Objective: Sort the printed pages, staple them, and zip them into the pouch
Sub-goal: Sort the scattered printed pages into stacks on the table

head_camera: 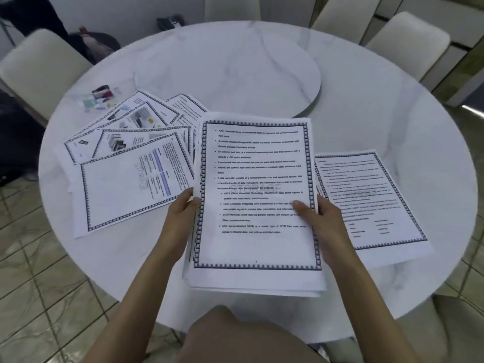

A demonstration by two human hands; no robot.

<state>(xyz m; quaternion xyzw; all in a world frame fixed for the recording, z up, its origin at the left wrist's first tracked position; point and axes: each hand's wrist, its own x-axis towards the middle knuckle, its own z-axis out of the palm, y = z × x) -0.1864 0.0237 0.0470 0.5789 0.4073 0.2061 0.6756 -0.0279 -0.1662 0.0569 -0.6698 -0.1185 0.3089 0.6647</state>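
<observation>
The stack of pages point(255, 205) was held up over the near edge of the round white marble table point(392, 113), gripped from both sides: the left hand point(183, 209) curled round its left edge, and the right hand point(323, 218) pinched the right edge with the thumb lying across the printed face and the fingers hidden beneath. The top sheet carried a dark patterned border and bulleted text, blurred in places, but "SATA (Serial Advanced Technology Attachment)", "EIDE (Enhanced Integrated Drive Electronics)", "SCSI interfaces" and "SAS (serial-attached SCSI)" could be read, with "RAID" and "NAS" in the lines higher up. To the left, loose sheets point(131, 163) lay fanned and overlapping on the table, some with pictures and one with a blue-striped table and a faint sideways watermark reading "STORAGE". To the right lay a smaller pile point(366, 200) of text pages, tilted, its near-left corner hidden behind the right hand and the held stack; its writing was too blurred to read. Beyond the loose sheets sat small coloured items point(102, 96), too blurred to name. A raised turntable point(248, 74) occupied the table's middle, and pale chairs point(39, 64) stood around it on a tiled floor point(39, 297)
</observation>
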